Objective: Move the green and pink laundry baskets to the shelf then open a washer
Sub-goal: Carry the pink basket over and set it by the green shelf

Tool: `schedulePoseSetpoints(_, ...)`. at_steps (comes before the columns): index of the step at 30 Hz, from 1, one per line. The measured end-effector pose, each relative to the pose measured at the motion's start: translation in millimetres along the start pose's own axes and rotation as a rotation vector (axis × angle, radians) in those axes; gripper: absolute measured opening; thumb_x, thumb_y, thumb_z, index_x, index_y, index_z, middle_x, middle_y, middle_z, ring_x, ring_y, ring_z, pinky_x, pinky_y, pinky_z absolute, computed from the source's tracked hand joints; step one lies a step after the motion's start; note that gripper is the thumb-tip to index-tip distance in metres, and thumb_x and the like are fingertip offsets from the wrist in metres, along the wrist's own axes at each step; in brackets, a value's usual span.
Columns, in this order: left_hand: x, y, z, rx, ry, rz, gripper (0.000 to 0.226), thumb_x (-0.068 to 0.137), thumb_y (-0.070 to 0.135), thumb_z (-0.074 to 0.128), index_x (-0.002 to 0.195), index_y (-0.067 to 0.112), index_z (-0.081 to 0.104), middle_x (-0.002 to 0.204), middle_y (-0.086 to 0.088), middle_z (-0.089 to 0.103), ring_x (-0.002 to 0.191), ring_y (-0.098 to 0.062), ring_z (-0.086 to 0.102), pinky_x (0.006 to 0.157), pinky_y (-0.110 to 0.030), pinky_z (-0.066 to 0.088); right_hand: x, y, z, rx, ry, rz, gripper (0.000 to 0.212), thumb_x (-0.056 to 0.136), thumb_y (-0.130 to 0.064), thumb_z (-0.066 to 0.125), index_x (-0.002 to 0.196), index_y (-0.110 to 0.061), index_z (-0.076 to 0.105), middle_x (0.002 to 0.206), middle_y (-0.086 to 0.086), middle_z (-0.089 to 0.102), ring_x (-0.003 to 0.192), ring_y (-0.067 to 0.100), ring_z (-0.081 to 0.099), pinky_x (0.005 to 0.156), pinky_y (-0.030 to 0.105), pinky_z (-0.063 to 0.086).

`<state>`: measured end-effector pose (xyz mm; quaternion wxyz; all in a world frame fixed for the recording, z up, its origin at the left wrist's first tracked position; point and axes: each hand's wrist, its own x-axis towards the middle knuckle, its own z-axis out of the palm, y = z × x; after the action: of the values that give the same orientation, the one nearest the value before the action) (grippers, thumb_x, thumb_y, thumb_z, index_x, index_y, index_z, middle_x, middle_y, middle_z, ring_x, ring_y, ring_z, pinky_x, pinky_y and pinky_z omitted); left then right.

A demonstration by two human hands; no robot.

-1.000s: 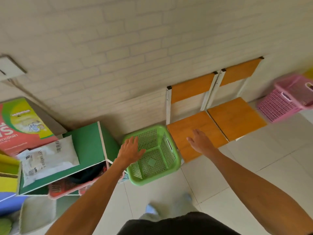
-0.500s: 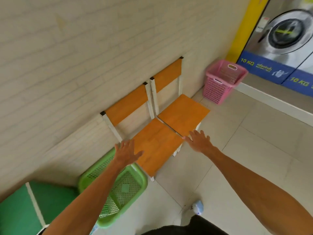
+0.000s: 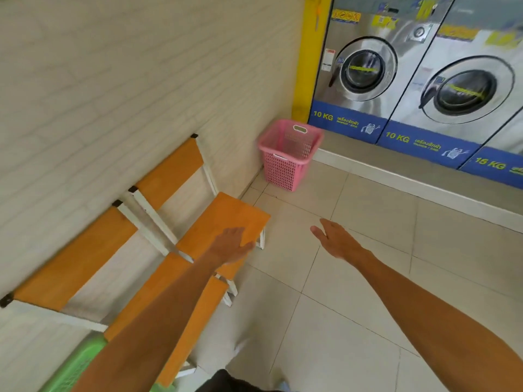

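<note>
Tiled laundromat floor [image 3: 353,292], pale brick wall on the left, a row of front-loading washers along the far right. Two orange chairs [image 3: 226,219] stand against the wall at left.

Change noted: the view has swung from the near-left corner toward the far right within the last second. The green basket [image 3: 76,363], which sat centre-frame a second ago with the left hand at its rim, now shows only as a sliver at the near-left edge, behind the left forearm. It stays on the floor beside the nearer chair; the green shelf unit seen earlier is out of frame.

The pink basket [image 3: 288,154] now sits near the centre, upright on the floor in the far corner, just beside the wall and the plinth of the nearest washer [image 3: 362,66]. Washer doors appear shut.

Left hand [image 3: 230,246]: fingers spread, holding nothing, hovering over the farther chair seat. Right hand [image 3: 336,239]: flat and spread, empty, above bare floor. Both are well apart from the pink basket.

Assessment: the person appears to be turning to the pink basket. Neither basket is seen on the shelf; the washer is unopened.
</note>
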<state>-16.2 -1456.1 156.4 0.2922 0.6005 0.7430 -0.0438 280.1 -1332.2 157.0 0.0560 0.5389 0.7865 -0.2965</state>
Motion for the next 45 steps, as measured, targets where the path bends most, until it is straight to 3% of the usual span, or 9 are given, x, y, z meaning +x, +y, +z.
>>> schedulePoseSetpoints(5, 105.9, 41.0, -50.8, 0.063, -0.001, 0.093, 0.072, 0.104, 0.052, 0.037, 0.161, 0.01, 0.021, 0.166, -0.012, 0.024, 0.154, -0.031, 0.02, 0.123, -0.047, 0.02, 71.5, 43.5, -60.4, -0.048, 0.014, 0.058, 0.074, 0.105, -0.057, 0.024, 0.159, -0.006, 0.029, 0.16, 0.019, 0.034, 0.148, 0.035, 0.03, 0.121, 0.05, 0.027)
schedulePoseSetpoints(12, 259.9, 76.0, -133.6, 0.147, -0.056, 0.171, 0.068, 0.104, 0.051, 0.032, 0.159, 0.012, 0.026, 0.166, -0.011, 0.025, 0.153, -0.033, 0.017, 0.123, -0.049, 0.014, 189.7, 77.2, -141.5, -0.035, 0.0, 0.088, 0.067, 0.108, -0.051, 0.019, 0.158, -0.008, 0.03, 0.166, 0.011, 0.028, 0.154, 0.031, 0.021, 0.123, 0.049, 0.017)
schedulePoseSetpoints(16, 336.8, 93.0, -183.6, 0.121, 0.001, 0.206, 0.06, 0.105, 0.047, 0.033, 0.148, 0.006, 0.041, 0.157, -0.016, 0.039, 0.145, -0.035, 0.034, 0.118, -0.048, 0.023, 259.8, 85.0, -187.0, -0.018, -0.009, 0.129, 0.069, 0.108, -0.053, 0.016, 0.162, -0.011, 0.02, 0.169, 0.008, 0.019, 0.157, 0.03, 0.013, 0.126, 0.051, 0.011)
schedulePoseSetpoints(20, 401.4, 105.8, -214.8, 0.12, -0.005, 0.201, 0.044, 0.106, 0.04, 0.034, 0.122, 0.003, 0.053, 0.13, -0.019, 0.055, 0.123, -0.038, 0.052, 0.104, -0.047, 0.042, 319.8, 92.3, -216.1, 0.019, -0.008, 0.126, 0.068, 0.108, -0.053, 0.014, 0.162, -0.013, 0.02, 0.169, 0.007, 0.019, 0.156, 0.027, 0.013, 0.126, 0.051, 0.011)
schedulePoseSetpoints(24, 462.6, 115.7, -236.0, 0.07, -0.035, 0.194, 0.037, 0.104, 0.039, 0.036, 0.115, 0.008, 0.052, 0.128, -0.016, 0.055, 0.123, -0.036, 0.051, 0.106, -0.05, 0.04, 382.6, 107.5, -245.9, 0.022, -0.04, 0.156, 0.066, 0.108, -0.051, 0.015, 0.163, -0.015, 0.021, 0.169, 0.005, 0.019, 0.156, 0.026, 0.014, 0.126, 0.048, 0.01)
schedulePoseSetpoints(30, 563.1, 136.8, -262.3, 0.055, -0.03, 0.122, 0.061, 0.107, 0.044, 0.031, 0.154, 0.006, 0.031, 0.161, -0.018, 0.032, 0.149, -0.036, 0.027, 0.124, -0.053, 0.017, 499.6, 139.8, -305.0, -0.043, -0.104, 0.116, 0.066, 0.108, -0.053, 0.015, 0.162, -0.016, 0.022, 0.169, 0.004, 0.02, 0.156, 0.026, 0.013, 0.126, 0.047, 0.011)
schedulePoseSetpoints(35, 650.4, 156.2, -284.3, -0.038, -0.033, -0.031, 0.068, 0.106, 0.052, 0.028, 0.159, 0.011, 0.026, 0.167, -0.012, 0.023, 0.153, -0.035, 0.022, 0.123, -0.058, 0.018, 611.4, 157.9, -373.8, -0.137, -0.172, 0.019, 0.064, 0.108, -0.05, 0.021, 0.159, -0.012, 0.032, 0.165, 0.008, 0.03, 0.152, 0.028, 0.026, 0.124, 0.047, 0.02)
schedulePoseSetpoints(40, 709.4, 181.1, -301.1, -0.158, -0.012, -0.19, 0.074, 0.105, 0.057, 0.026, 0.162, 0.012, 0.016, 0.169, -0.011, 0.013, 0.155, -0.036, 0.014, 0.124, -0.059, 0.01, 717.9, 174.2, -434.2, -0.198, -0.244, -0.085, 0.044, 0.108, -0.045, 0.028, 0.117, -0.012, 0.055, 0.124, 0.004, 0.058, 0.126, 0.032, 0.056, 0.107, 0.045, 0.042)
schedulePoseSetpoints(45, 745.5, 184.7, -312.4, -0.237, 0.01, -0.315, 0.08, 0.103, 0.063, 0.028, 0.163, 0.013, 0.013, 0.169, -0.012, 0.014, 0.154, -0.036, 0.017, 0.124, -0.06, 0.012, 793.5, 163.2, -459.2, -0.223, -0.332, -0.198, 0.057, 0.11, -0.042, 0.028, 0.153, -0.007, 0.041, 0.156, 0.015, 0.043, 0.144, 0.03, 0.042, 0.12, 0.044, 0.031)
